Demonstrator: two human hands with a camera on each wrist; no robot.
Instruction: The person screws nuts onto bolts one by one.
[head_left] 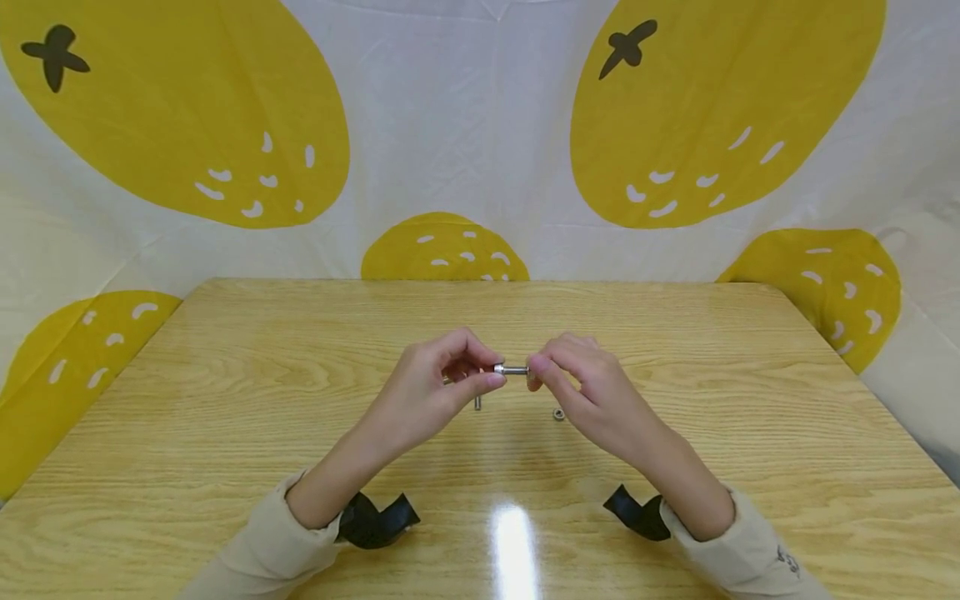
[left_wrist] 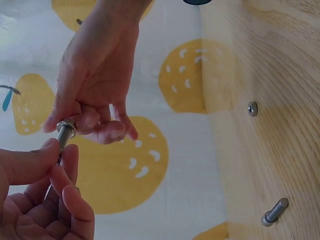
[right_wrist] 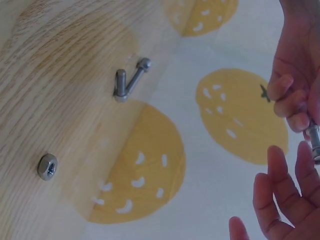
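Observation:
Just above the table, my left hand (head_left: 431, 383) pinches a metal bolt (head_left: 515, 371) near its head end between thumb and fingers, the bolt lying roughly level. At the bolt's other end, my right hand (head_left: 592, 383) pinches a ring-shaped metal nut (left_wrist: 66, 128) between thumb and index finger. The nut sits around the end of the threaded shank in the left wrist view; how far on it is I cannot tell. In the right wrist view the bolt is cut by the frame's right edge, and the fingers hide part of it.
A loose nut (head_left: 558, 414) lies on the wooden table (head_left: 300, 467) below my right hand. Near my left hand lie two more bolts; one bolt (right_wrist: 121, 84) stands on its head, the other bolt (right_wrist: 136, 76) lies flat beside it. A lemon-printed cloth (head_left: 465, 125) hangs behind.

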